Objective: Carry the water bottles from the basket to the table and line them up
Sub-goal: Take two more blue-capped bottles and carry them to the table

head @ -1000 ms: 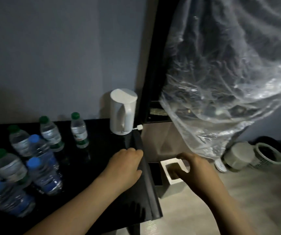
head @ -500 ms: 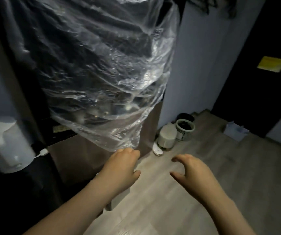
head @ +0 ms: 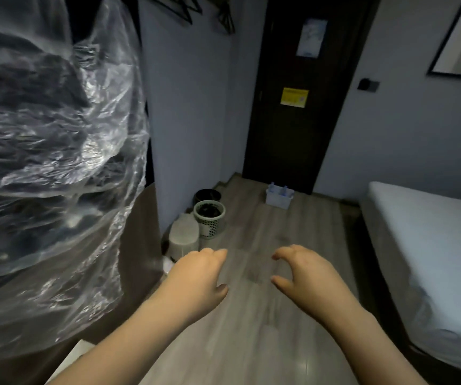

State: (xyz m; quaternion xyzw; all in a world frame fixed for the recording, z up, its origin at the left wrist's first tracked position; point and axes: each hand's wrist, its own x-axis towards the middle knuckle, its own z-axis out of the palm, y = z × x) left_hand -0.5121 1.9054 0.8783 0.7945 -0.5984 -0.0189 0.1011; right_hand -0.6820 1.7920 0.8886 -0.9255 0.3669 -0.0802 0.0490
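A small white basket stands on the wooden floor by the dark door, far ahead of me. Two blue bottle caps poke out of its top. My left hand and my right hand float side by side in front of me above the floor, well short of the basket. Both have loosely curled fingers and hold nothing. The table and the bottles on it are out of view.
A big clear plastic bag over dark clothes hangs at the left. A mesh waste bin, a black bin and a white lidded container stand by the wall. A bed fills the right side.
The view has swung right, away from the black table with its bottles and kettle, toward the door and the basket. Both hands have left the table edge and stayed empty.
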